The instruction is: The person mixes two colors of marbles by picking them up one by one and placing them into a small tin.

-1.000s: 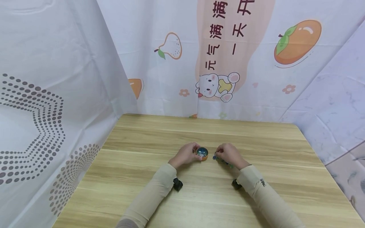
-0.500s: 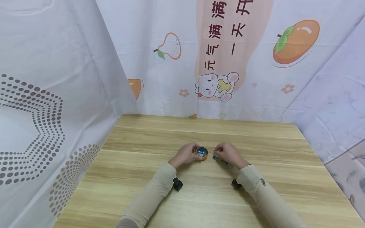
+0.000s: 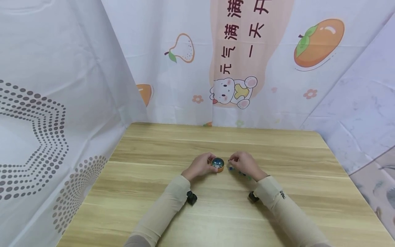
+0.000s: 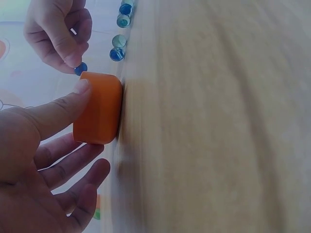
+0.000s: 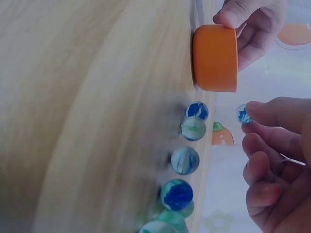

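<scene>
A small orange bowl [image 3: 219, 169] stands on the table with bluish, glassy contents showing inside. My left hand [image 3: 200, 166] holds it from the left, thumb at one side of the rim and fingers at the other. Just right of the bowl, my right hand [image 3: 245, 164] pinches a blue and clear glass marble [image 5: 243, 114] between thumb and index finger. In the right wrist view this marble is off the table, near rim height and apart from the bowl. Several more marbles [image 5: 184, 160], blue, green and clear, lie in a rough row beneath my right hand.
The wooden table [image 3: 216, 219] stretches around both hands. A printed white curtain [image 3: 185, 85] hangs behind its far edge, and a dotted white cloth [image 3: 46, 137] hangs at the left. A black wrist camera [image 3: 191, 198] sits by the left sleeve, another by the right.
My right hand has lifted from the row with a marble between its fingertips and shifted slightly left toward the bowl. My left hand stays on the bowl. The head view has tilted slightly.
</scene>
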`<state>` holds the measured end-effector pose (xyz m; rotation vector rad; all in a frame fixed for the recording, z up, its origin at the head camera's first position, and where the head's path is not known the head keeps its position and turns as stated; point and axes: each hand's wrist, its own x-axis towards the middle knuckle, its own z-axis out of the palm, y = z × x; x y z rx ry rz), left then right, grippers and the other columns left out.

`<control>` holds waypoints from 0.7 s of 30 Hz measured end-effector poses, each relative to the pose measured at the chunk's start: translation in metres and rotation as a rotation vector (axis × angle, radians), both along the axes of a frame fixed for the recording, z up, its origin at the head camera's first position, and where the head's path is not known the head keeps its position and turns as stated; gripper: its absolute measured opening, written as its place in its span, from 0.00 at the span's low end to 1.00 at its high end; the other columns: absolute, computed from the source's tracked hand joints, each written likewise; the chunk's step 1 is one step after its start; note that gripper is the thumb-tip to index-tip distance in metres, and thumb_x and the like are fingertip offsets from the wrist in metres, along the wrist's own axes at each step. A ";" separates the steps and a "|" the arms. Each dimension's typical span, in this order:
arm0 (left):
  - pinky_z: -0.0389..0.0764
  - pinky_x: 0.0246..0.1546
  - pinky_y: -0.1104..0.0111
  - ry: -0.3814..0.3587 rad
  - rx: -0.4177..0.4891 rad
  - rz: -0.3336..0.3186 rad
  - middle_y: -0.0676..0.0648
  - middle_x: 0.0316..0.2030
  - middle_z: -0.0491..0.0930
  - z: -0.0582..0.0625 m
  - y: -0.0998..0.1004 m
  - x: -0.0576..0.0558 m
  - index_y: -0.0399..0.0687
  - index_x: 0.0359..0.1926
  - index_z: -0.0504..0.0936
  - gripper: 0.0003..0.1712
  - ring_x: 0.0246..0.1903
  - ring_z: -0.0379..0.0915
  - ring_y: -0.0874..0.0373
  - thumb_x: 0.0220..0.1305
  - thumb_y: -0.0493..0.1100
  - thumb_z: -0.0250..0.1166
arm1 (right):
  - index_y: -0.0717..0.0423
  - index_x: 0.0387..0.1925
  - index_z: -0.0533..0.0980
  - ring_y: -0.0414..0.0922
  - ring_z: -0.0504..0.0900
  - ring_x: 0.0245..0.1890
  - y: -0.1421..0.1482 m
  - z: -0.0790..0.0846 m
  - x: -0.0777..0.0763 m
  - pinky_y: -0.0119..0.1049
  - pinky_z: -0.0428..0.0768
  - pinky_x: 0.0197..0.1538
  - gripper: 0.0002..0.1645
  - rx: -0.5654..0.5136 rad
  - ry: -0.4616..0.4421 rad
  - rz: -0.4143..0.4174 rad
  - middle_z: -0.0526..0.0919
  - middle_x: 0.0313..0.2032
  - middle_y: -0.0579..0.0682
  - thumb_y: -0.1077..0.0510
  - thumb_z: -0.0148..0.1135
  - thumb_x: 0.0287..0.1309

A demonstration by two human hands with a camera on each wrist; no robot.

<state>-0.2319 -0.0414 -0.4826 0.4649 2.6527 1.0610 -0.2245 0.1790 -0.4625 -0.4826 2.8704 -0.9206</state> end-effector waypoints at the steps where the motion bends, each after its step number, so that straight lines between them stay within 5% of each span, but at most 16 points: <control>1: 0.75 0.52 0.59 0.000 0.003 -0.001 0.47 0.48 0.80 0.000 0.000 0.000 0.47 0.56 0.78 0.29 0.48 0.75 0.54 0.53 0.47 0.75 | 0.58 0.38 0.84 0.39 0.73 0.23 0.000 0.000 0.000 0.34 0.73 0.27 0.10 -0.004 0.001 0.003 0.82 0.29 0.49 0.56 0.64 0.61; 21: 0.76 0.52 0.59 -0.008 -0.007 0.006 0.47 0.48 0.80 0.000 0.001 -0.001 0.46 0.55 0.78 0.29 0.47 0.75 0.55 0.53 0.47 0.75 | 0.57 0.37 0.85 0.39 0.73 0.27 -0.013 -0.005 -0.001 0.31 0.72 0.28 0.08 -0.049 0.030 0.071 0.81 0.28 0.48 0.58 0.66 0.59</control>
